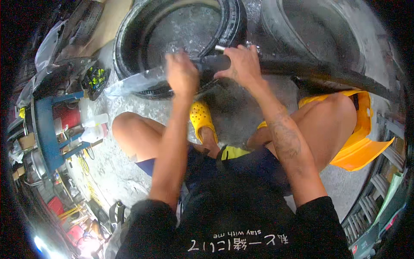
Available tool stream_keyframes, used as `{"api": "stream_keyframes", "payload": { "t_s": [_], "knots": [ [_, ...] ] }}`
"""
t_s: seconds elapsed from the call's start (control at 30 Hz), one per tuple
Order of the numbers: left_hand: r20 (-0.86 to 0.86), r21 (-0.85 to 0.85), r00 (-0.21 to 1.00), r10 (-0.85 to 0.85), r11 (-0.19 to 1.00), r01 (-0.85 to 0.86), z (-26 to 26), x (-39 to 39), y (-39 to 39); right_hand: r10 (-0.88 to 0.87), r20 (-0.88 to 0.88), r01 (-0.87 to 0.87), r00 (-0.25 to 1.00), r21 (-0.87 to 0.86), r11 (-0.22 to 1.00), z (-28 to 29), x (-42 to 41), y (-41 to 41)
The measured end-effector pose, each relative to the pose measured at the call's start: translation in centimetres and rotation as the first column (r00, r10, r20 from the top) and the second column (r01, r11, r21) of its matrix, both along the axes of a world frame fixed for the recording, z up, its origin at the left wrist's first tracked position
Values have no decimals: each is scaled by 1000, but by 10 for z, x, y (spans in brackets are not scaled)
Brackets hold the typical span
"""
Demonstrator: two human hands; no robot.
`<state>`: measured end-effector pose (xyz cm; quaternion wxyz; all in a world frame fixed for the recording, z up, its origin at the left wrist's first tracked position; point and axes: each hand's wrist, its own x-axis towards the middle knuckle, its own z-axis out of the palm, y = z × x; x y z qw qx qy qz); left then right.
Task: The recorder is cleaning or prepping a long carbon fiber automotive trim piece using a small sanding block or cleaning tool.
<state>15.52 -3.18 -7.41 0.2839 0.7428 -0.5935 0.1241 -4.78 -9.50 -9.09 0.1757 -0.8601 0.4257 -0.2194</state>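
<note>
A long dark panel (pixel 284 67), which looks like a car trim piece, runs across the view over the near edges of two tires. Its left end shows a pale, translucent stretch (pixel 139 82), perhaps film or glare. My left hand (pixel 182 73) is motion-blurred, with curled fingers where the pale stretch meets the dark part; what it holds is hidden. My right hand (pixel 244 66) spans the panel's width, thumb at the near side and fingers at the far side. A short white stick-like thing (pixel 220 48) shows at its fingertips.
A black tire (pixel 118 48) lies ahead, with a greyer tire (pixel 270 19) to its right. At left stands a blue metal frame (pixel 48 129) near plastic jugs (pixel 93 132). An orange-yellow plastic object (pixel 359 155) is beside my right leg. Cluttered goods (pixel 74 223) lie lower left.
</note>
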Motion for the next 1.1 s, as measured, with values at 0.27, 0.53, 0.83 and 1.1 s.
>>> {"api": "stream_keyframes", "payload": {
  "t_s": [0.27, 0.53, 0.83, 1.1],
  "knots": [
    [52, 65, 989, 136, 988, -139, 17, 97, -12, 60, -9, -60, 998, 18, 998, 11, 10, 3],
    [-500, 25, 853, 150, 987, -159, 58, 76, 79, -53, -99, 52, 994, -16, 999, 55, -26, 2],
    [-636, 93, 772, 25, 995, 44, 37, 26, 121, -637, 378, 662, 672, 81, 745, 179, -304, 21],
    [-776, 118, 627, -67, 961, 249, 41, -33, 115, -819, 573, 93, -39, 818, 568, -56, -417, 82]
  ]
}}
